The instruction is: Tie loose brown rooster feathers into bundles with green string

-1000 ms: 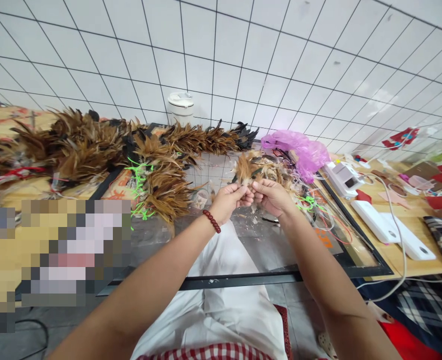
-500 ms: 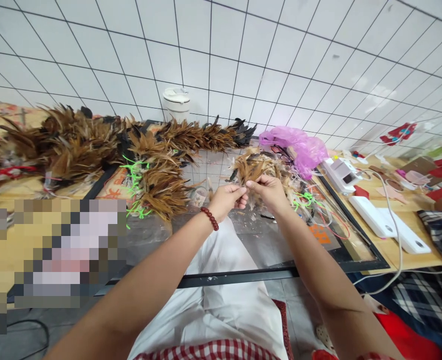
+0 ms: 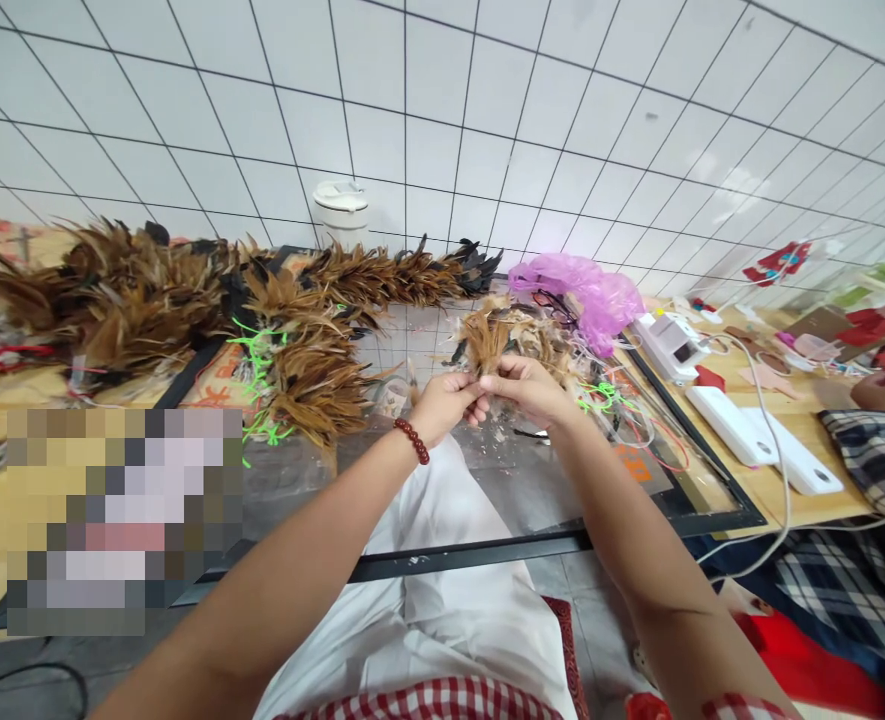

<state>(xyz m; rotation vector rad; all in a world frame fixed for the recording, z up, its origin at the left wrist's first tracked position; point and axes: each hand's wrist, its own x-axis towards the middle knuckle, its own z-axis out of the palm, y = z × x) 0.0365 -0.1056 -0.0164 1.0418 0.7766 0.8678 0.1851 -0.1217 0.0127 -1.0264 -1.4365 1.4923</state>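
My left hand (image 3: pixel 444 402) and my right hand (image 3: pixel 526 385) meet in front of me above a glass table (image 3: pixel 532 490), fingertips pinched together on a small bunch of brown feathers (image 3: pixel 487 340) that fans upward. A red bead bracelet (image 3: pixel 411 441) sits on my left wrist. Behind the bunch lies a loose heap of brown feathers (image 3: pixel 543 335). Long strips of brown and black feathers (image 3: pixel 314 350) stretch across the table to the left.
A white lidded cup (image 3: pixel 341 210) stands against the tiled wall. A pink plastic bag (image 3: pixel 588 290), white power banks (image 3: pixel 757 435) with cables, a white device (image 3: pixel 671 345) and green ties (image 3: pixel 254 370) lie around. Another person's plaid sleeve (image 3: pixel 873 460) is at right.
Both hands stay pinched together on the feather bunch, its fan shifting a little between my fingers. The view has drifted slightly to the right.
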